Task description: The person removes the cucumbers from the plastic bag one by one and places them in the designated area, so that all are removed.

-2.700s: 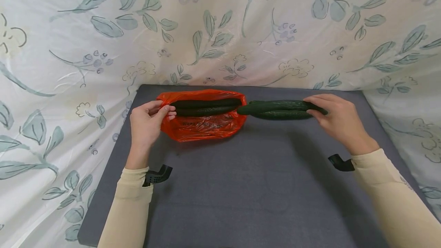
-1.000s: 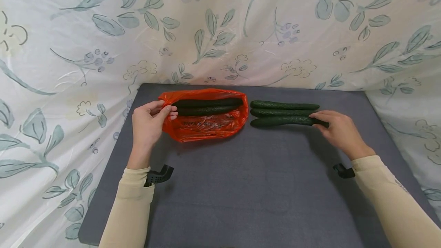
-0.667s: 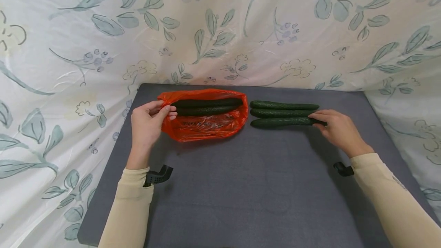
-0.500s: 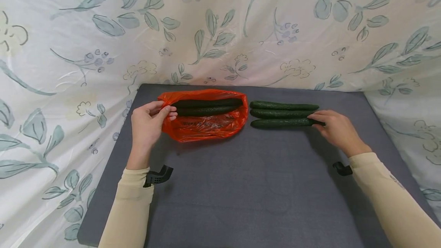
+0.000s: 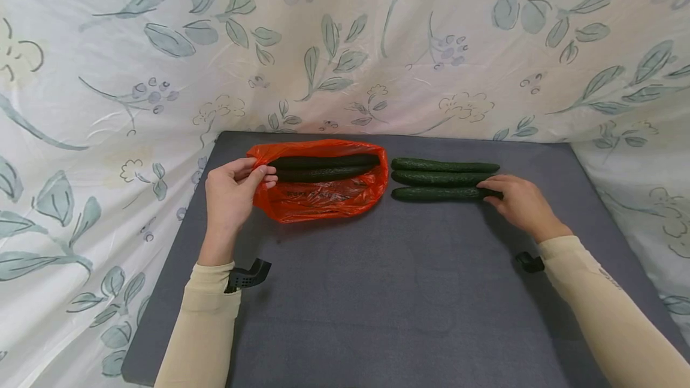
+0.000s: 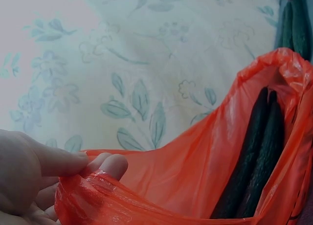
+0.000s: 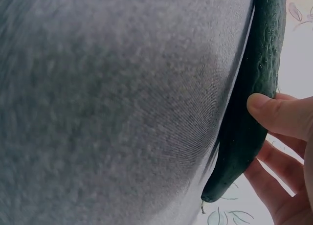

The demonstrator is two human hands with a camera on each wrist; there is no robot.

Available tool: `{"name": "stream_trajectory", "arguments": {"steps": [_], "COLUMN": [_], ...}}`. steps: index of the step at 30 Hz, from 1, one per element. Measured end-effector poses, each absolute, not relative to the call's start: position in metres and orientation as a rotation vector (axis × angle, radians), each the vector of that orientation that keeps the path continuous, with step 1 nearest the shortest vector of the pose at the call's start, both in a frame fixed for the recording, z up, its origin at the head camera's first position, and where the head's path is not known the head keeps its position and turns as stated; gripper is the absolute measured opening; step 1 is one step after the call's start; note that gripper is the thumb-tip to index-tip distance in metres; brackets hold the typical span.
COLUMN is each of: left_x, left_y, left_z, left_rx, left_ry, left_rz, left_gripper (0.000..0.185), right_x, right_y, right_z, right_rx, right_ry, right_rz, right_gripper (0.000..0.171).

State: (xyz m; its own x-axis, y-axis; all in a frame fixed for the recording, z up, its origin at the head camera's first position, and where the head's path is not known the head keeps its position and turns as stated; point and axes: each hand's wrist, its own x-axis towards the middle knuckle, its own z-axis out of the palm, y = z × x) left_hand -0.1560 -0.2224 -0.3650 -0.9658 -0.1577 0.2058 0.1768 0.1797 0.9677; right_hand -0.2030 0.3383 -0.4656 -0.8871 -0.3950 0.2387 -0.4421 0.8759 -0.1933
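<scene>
My left hand (image 5: 229,196) pinches the left edge of a red plastic bag (image 5: 318,201), between thumb and fingers. The bag lies with its mouth spread wide. Two dark green cucumbers (image 5: 326,173) lie side by side inside it, also visible in the left wrist view. To the right of the bag, three more cucumbers lie in a row: a far one (image 5: 444,165), a middle one (image 5: 433,178) and a near one (image 5: 436,194). My right hand (image 5: 523,205) pinches the near cucumber by its right end. Close up in the right wrist view, the thumb (image 7: 274,112) presses on that cucumber's side.
A dark grey table (image 5: 366,298) carries everything. Behind it and along both sides hangs a white cloth (image 5: 345,64) with leaf and flower prints. The bag's right rim stands close to the left ends of the row of cucumbers.
Since the earliest frame, the right hand has brought its cucumber from across the others toward me, into line as the nearest. Lately it has edged slightly left. The left hand stays put.
</scene>
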Motion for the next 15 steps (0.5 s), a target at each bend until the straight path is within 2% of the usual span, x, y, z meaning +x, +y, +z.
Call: {"name": "stream_trajectory", "arguments": {"steps": [15], "left_x": [-0.1562], "left_y": [-0.2227], "left_z": [-0.3657], "left_rx": [-0.017], "left_ry": [-2.201], "left_rz": [-1.846], "left_gripper": [0.036], "right_x": [-0.2053], "right_y": [0.3381], "right_z": [-0.4744], "right_rx": [0.633], "right_ry": [-2.886], "right_rz": [0.342], "right_gripper": [0.041]}}
